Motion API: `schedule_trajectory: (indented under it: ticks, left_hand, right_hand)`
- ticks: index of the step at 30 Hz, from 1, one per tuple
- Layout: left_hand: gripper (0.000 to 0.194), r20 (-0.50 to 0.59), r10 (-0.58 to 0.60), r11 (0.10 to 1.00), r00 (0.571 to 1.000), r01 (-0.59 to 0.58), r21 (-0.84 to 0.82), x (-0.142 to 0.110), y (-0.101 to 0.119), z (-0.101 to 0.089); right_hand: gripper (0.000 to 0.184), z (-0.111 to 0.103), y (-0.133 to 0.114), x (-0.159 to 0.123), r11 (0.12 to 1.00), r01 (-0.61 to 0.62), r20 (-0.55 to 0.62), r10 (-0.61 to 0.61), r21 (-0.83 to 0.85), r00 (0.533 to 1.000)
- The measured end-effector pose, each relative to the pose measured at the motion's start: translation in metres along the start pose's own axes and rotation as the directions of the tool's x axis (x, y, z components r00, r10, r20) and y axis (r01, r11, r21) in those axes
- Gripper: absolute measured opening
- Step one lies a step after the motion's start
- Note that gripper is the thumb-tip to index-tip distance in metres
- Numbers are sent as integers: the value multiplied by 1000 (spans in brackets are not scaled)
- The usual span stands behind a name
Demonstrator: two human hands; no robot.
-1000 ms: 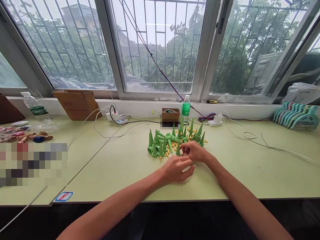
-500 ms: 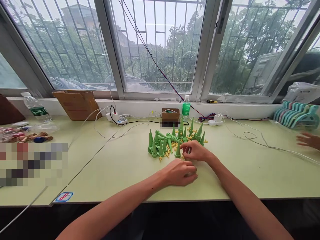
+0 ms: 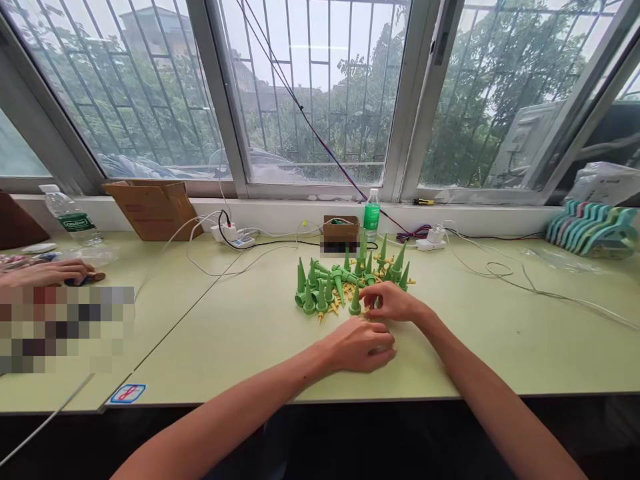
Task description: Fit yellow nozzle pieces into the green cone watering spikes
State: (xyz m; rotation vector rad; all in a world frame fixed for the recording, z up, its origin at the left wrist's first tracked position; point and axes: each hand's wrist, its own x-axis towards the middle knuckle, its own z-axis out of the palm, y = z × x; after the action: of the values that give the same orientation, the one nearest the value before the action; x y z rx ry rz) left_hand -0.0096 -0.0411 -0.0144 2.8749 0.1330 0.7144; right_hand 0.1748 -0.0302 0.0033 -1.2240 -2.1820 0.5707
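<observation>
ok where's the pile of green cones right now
In the head view, the green cones are heaped just right of centre, beside the right hand, beyond the left hand and in front of the small cardboard box.

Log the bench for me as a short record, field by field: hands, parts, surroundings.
Left hand: fingers curled, nearer the table's front edge than the right; grip unclear
Right hand: fingers bent beside an upright green cone; whether it holds anything is unclear
Parts: pile of green pieces, some upright, some lying, with yellow pieces among them
Behind pile: small open carton, green-labelled bottle
Far right: row of blue-green hangers
Far left: another person's hand
</observation>
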Motion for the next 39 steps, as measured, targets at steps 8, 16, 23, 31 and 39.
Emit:
schedule_trajectory:
  ticks: [8, 16, 23, 31, 39]
  left_hand:
    - [22, 13, -15, 1000, 1000, 15, -13, -1, 1, 1]
    - [18, 11, 47, 999, 999, -47, -5, 4, 3, -4]
    - [30, 108, 256, 960, 961, -265, 85, 27, 1, 9]
    - [43, 151, 107, 981, 983, -129, 147, 51, -7, 35]
    - [42, 107, -15, 986, 994, -4, 169, 53, -21, 35]
  right_hand:
    - [22, 2, 1, 2, 997, 28, -147, -18, 70, 989]
    - [12, 1, -11, 3, 925, 181, -570, -352, -335, 743]
    - [15, -5, -15, 3, 844, 79, -711, -494, -531, 501]
    - [21, -17, -24, 4, 809, 44, -767, -572, -587, 291]
    - [35, -16, -25, 7, 687, 143, -606, -705, -712, 370]
